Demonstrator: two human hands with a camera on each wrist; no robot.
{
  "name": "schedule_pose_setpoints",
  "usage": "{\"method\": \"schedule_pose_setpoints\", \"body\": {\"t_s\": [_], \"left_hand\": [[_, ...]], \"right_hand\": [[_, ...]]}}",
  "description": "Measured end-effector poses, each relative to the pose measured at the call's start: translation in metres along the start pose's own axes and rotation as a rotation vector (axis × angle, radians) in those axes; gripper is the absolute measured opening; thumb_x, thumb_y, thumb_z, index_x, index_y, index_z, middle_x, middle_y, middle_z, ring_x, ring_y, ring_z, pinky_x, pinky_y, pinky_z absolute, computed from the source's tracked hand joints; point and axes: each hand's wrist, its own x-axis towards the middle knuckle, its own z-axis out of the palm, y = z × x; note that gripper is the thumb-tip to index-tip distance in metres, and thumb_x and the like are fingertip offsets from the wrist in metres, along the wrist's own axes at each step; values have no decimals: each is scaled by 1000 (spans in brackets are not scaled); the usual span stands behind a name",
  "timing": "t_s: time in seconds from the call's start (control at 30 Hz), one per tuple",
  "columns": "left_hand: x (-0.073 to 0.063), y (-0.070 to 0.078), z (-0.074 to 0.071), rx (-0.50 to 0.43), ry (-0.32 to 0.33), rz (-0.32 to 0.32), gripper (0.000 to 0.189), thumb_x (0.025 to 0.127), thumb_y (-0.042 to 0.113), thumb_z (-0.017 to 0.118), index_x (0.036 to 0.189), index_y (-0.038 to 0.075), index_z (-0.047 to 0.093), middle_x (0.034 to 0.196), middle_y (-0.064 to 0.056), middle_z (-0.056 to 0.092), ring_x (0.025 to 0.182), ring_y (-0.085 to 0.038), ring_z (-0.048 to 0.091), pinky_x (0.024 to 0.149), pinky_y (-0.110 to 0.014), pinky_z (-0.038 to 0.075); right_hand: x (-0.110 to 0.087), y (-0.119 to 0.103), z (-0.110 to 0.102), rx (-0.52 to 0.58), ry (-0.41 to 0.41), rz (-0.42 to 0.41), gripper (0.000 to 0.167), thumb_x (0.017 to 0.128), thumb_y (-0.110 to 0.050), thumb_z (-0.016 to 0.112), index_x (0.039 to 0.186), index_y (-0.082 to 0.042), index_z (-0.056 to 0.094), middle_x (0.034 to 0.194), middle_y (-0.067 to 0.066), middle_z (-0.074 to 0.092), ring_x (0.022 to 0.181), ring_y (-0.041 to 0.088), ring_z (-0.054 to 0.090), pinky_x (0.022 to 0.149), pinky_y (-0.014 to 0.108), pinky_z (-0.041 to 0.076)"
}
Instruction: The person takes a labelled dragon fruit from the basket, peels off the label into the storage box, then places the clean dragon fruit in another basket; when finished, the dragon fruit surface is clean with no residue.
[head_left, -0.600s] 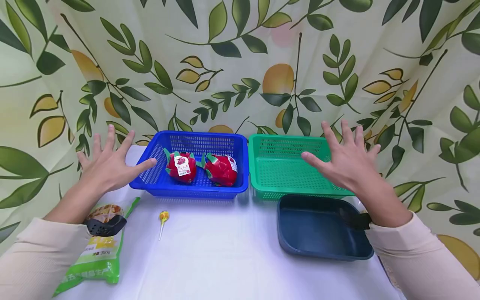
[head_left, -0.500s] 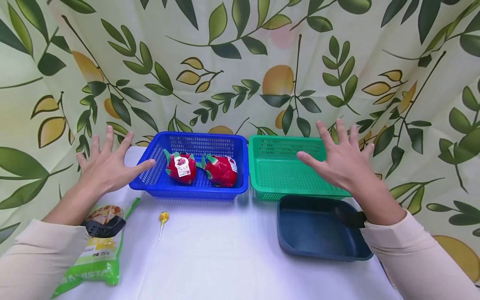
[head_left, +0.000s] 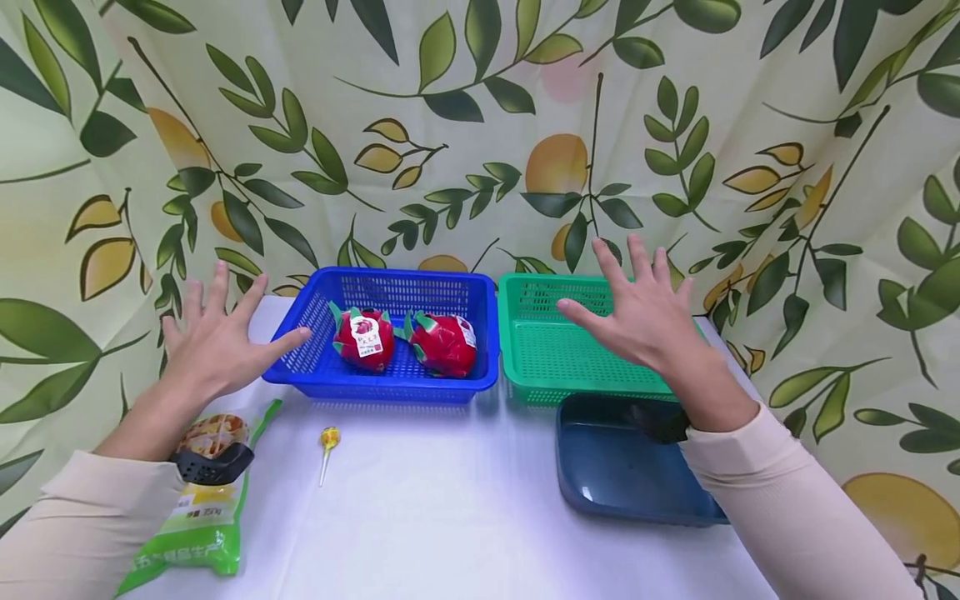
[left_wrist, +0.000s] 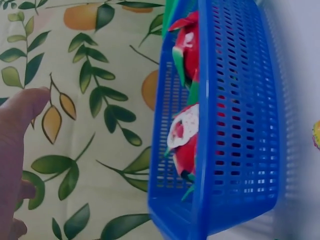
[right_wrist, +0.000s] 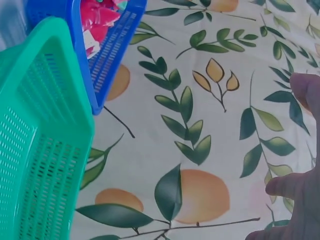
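With fingers (head_left: pixel 216 296) spreading apart, I am hovering the left hand (head_left: pixel 217 346) near the blue basket (head_left: pixel 390 392) of dragon fruits (head_left: pixel 444 348), the right hand (head_left: pixel 637 317) near the green basket (head_left: pixel 551 342).

It looks like a small corner screened off with fabric, though home or studio cannot be told: a curtain (head_left: pixel 480 125) printed with leaves hangs in folds behind and beside a white-topped bench (head_left: pixel 420 517) carrying everyday goods, a blue basket (head_left: pixel 382 390), a green basket (head_left: pixel 543 392), a lollipop (head_left: pixel 328 437) and a food packet (head_left: pixel 206 533).
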Motion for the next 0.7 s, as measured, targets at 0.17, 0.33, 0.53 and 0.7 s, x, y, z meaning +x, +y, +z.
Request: {"method": "schedule_pose_setpoints", "body": {"t_s": [0.17,0.33,0.53,0.7], "left_hand": [[-3,-4,8,-48,38,19,96,85,69,50,155,14,15,158,-17,-11,139,-48,-13,95,-78,-6],[-5,-9,19,-78,73,52,94,86,67,51,155,12,17,159,-16,-5,139,-49,-7,96,-77,-6],[-5,-11,32,-109,88,68,94,87,65,52,154,10,19,158,-20,2,140,-49,-4,95,-79,-1],[-4,-14,43,-168,112,87,91,87,62,53,154,10,19,158,-19,6,140,-49,1,98,-77,2]], "right_hand": [[8,-6,9,40,-9,-13,93,84,-76,41,157,-27,8,158,21,-1,138,52,-4,92,81,-1],[15,-12,20,78,-12,-27,94,83,-76,43,156,-28,11,159,19,1,140,48,-3,96,78,0],[23,-16,31,101,-5,-49,92,83,-75,45,156,-26,16,158,19,5,140,48,3,99,76,6],[31,-23,42,111,1,-69,93,83,-75,45,156,-26,17,158,20,8,140,47,10,101,72,14]]}}
